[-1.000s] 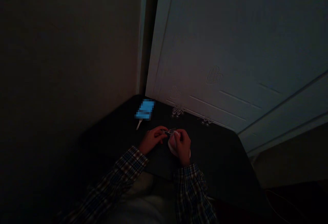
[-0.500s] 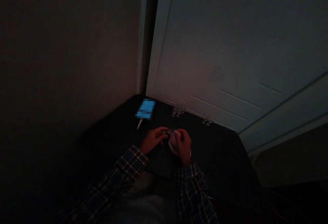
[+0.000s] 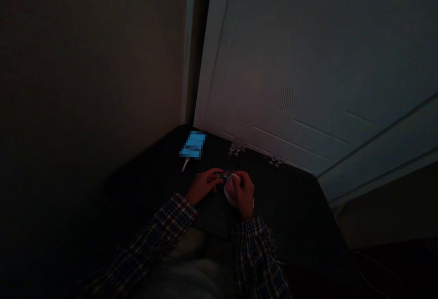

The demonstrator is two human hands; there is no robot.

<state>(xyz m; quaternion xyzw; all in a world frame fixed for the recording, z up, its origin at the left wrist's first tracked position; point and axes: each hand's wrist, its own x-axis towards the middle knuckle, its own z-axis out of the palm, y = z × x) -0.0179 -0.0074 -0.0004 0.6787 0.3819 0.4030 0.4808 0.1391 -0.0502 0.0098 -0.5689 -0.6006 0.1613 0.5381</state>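
My left hand (image 3: 201, 187) pinches one end of a small shiny piece (image 3: 224, 175), too dark and small to name more exactly. Its other end reaches across to the fingers of my right hand (image 3: 245, 193). That hand is closed round a pale pinkish, soft-looking bundle (image 3: 229, 192), which looks like a cloth. Part of the bundle hangs below the right fingers, and the rest is hidden by the palm. Both hands are held close together over the dark tabletop (image 3: 280, 212).
A cluster of small ring-shaped shiny pieces (image 3: 237, 147) lies near the table's back edge, with several more (image 3: 274, 161) to the right. A lit phone (image 3: 193, 145) with a white cable (image 3: 185, 165) lies back left. A white panel (image 3: 308, 53) stands behind; the room is dim.
The whole view has shifted very slightly. Both hands keep nearly the same pose, with the shiny piece and the pinkish cloth still held.
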